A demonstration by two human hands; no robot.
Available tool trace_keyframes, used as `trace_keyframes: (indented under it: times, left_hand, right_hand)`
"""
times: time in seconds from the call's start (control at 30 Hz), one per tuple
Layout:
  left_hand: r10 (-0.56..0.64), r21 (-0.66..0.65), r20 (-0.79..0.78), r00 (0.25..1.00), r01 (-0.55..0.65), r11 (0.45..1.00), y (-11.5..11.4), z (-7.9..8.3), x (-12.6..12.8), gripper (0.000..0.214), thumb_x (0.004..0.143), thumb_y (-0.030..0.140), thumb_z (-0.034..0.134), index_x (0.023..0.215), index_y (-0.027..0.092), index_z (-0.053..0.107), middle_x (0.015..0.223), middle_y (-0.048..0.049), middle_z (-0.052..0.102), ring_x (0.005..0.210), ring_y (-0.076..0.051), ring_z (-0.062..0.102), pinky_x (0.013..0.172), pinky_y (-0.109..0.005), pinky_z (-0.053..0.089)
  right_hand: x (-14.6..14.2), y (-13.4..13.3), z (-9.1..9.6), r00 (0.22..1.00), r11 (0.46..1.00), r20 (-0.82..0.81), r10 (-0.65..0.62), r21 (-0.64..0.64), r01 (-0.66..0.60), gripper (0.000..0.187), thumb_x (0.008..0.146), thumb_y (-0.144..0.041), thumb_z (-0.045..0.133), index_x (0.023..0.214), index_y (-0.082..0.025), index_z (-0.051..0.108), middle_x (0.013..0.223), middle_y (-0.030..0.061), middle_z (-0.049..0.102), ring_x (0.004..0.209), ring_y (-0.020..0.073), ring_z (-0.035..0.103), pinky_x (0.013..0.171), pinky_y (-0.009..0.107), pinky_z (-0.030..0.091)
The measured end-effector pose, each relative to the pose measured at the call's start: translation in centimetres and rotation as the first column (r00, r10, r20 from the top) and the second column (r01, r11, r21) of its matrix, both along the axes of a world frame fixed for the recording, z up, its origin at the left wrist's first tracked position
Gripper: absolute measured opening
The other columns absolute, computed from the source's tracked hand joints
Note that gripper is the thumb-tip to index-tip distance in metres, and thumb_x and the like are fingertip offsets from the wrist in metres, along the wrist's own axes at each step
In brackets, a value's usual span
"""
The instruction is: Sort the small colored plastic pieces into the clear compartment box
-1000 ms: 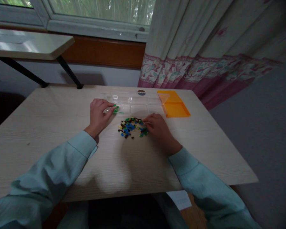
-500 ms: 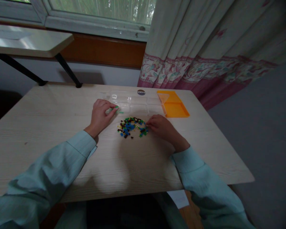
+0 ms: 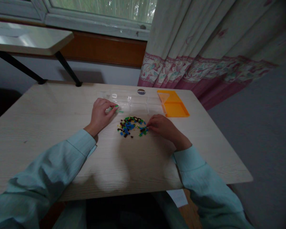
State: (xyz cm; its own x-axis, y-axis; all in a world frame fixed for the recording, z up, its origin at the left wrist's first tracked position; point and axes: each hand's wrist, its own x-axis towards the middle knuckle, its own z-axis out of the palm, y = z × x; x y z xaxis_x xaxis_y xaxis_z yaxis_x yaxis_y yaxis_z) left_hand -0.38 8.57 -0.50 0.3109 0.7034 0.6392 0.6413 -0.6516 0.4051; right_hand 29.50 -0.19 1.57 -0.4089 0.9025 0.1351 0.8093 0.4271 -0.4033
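A small pile of tiny coloured pieces (image 3: 131, 126), blue, green, brown and yellow, lies in the middle of the pale wooden table (image 3: 62, 133). My right hand (image 3: 160, 125) rests at the pile's right edge, fingers curled and pinching among the pieces. My left hand (image 3: 100, 112) lies left of the pile with its fingers closed on small green pieces (image 3: 116, 108) at the front edge of a clear compartment box (image 3: 133, 101). What the right fingertips hold is too small to make out.
An orange lid (image 3: 173, 106) lies open at the right end of the clear box. A second table (image 3: 26, 39) stands behind on the left, under a window. A curtain (image 3: 205, 57) hangs at the back right. The table's right edge is close to the orange lid.
My right hand has slid a little to the right along the pile's edge and the elbow has swung outward. My left hand has stayed by the green pieces.
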Motion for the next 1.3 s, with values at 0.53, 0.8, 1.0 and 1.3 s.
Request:
trace_keyframes:
  times: [0.53,0.8,1.0,1.3]
  left_hand:
    - [0.083,-0.014,-0.033,0.996,-0.084,0.996,0.7,-0.6,-0.2,0.013,0.082,0.033,0.063,0.088,0.024,0.072,0.093,-0.0054,0.061,0.098,-0.025,0.050,0.090,-0.044,0.037]
    - [0.070,-0.039,-0.044,0.997,-0.072,0.997,0.6,-0.7,-0.1,0.017,0.085,0.033,0.060,0.089,0.022,0.073,0.095,-0.0060,0.062,0.097,-0.024,0.050,0.090,-0.044,0.037]
    - [0.047,-0.007,-0.048,0.998,-0.047,0.999,0.7,-0.6,-0.2,0.018,0.087,0.032,0.058,0.089,0.022,0.072,0.094,-0.0066,0.062,0.096,-0.024,0.050,0.089,-0.044,0.038]
    - [-0.394,0.056,-0.150,0.907,0.405,0.912,-2.2,0.4,1.8,0.017,0.090,0.032,0.057,0.100,0.025,0.069,0.095,-0.0051,0.064,0.095,-0.020,0.054,0.089,-0.041,0.042]
  right_hand:
    - [-0.6,-0.4,1.0,0.981,0.987,0.109,-0.158,0.005,0.158,0.007,0.081,-0.018,0.064,0.082,-0.021,0.071,0.085,0.0035,0.071,0.082,0.0197,0.063,0.070,0.029,0.042]
    - [-0.7,-0.5,1.0,0.976,0.985,0.129,-0.174,0.006,0.174,0.011,0.084,-0.021,0.060,0.084,-0.020,0.070,0.087,0.0038,0.071,0.082,0.0193,0.062,0.069,0.028,0.040]
    - [-0.9,-0.5,0.5,0.984,0.986,0.071,-0.163,0.039,0.160,0.011,0.087,-0.023,0.059,0.087,-0.018,0.069,0.086,0.0053,0.070,0.081,0.0197,0.061,0.072,0.029,0.042]
    - [-4.2,-0.7,-1.0,0.967,0.904,-0.254,-0.008,0.411,0.116,0.008,0.088,-0.024,0.062,0.082,-0.020,0.068,0.080,0.0051,0.065,0.084,0.0207,0.055,0.081,0.036,0.045]
